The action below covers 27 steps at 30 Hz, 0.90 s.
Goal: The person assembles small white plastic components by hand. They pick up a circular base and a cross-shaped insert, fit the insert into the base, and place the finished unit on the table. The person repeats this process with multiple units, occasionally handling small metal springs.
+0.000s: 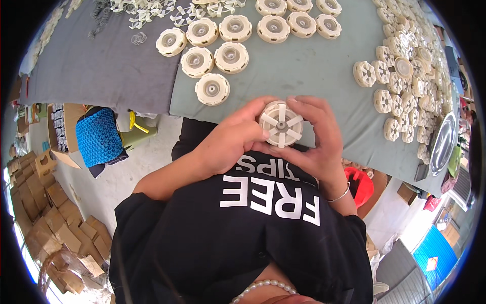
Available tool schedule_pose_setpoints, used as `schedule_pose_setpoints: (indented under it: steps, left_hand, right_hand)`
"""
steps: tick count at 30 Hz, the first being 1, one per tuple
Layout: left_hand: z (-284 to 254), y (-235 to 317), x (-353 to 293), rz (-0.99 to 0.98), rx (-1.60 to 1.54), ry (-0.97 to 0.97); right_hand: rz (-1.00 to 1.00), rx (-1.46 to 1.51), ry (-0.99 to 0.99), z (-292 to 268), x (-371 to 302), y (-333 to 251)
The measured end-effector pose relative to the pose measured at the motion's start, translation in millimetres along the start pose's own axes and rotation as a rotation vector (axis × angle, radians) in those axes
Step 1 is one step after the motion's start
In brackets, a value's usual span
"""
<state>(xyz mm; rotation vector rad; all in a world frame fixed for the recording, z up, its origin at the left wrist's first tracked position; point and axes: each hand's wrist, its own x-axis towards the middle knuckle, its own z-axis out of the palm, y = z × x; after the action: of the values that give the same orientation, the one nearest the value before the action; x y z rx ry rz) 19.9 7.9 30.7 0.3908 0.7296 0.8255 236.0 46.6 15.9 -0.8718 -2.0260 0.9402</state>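
Note:
Close in front of me, near the table's front edge, I hold a round cream plastic housing (281, 124) with a six-spoked piece across its upward face. My left hand (234, 136) grips its left side, thumb bent against the rim. Around the opposite side curl the fingers of my right hand (323, 138), its thumb low by the near rim. What lies under the housing is hidden. Just beyond my left hand sits a similar housing (212, 89) without spokes, its round centre showing. Several more like it, including one housing (232, 57), stand in loose rows farther off.
White spoked pieces (185, 15) and wire springs (138, 38) lie on the grey cloth at far left. Many spoked housings (383, 101) crowd the green cloth's right side, beside a shiny metal tray (443, 144). A blue woven cushion (100, 137) and cardboard boxes (61, 223) are at left.

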Motion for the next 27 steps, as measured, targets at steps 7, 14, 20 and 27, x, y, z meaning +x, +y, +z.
schedule_pose_setpoints:
  steps: [7, 14, 20, 27]
  left_hand:
    - [3.9, -8.9, 9.0, 0.047, 0.102, 0.051]
    - [-10.6, -23.2, 17.4, 0.062, 0.131, 0.111]
    - [-4.9, -9.4, 7.9, -0.003, -0.049, -0.025]
    - [4.4, -16.7, 9.0, 0.074, 0.064, 0.01]
  right_hand:
    - [-0.099, -0.099, 0.012, 0.9, 2.1, -3.1]
    - [-0.133, -0.24, -0.088, 9.0, -2.5, -1.4]
    - [0.0, 0.008, -0.071, 0.3, -1.0, -3.2]
    - [0.26, 0.513, -0.07, 0.3, -3.4, -3.5]
